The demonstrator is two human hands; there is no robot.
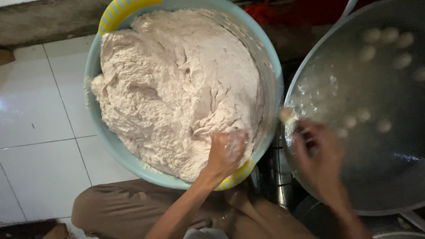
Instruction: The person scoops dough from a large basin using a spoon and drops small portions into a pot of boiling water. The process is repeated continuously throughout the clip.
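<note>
A large pale-blue plastic basin (94, 66) with yellow striped handles holds a big mound of pinkish-white paste (172, 84). My left hand (226, 151) is dug into the near right edge of the paste, fingers curled on a lump of it. My right hand (316, 152) is blurred over the near rim of a big metal pot (389, 194) of steaming water. It seems to hold a small utensil with a dab of paste at its tip (287, 115). Several pale round balls (385, 37) float in the water.
White floor tiles (40, 132) lie to the left of the basin. My brown-clad legs (128, 206) are folded below it. A dark stove frame (274, 172) sits between basin and pot. Something red (283, 11) lies at the top.
</note>
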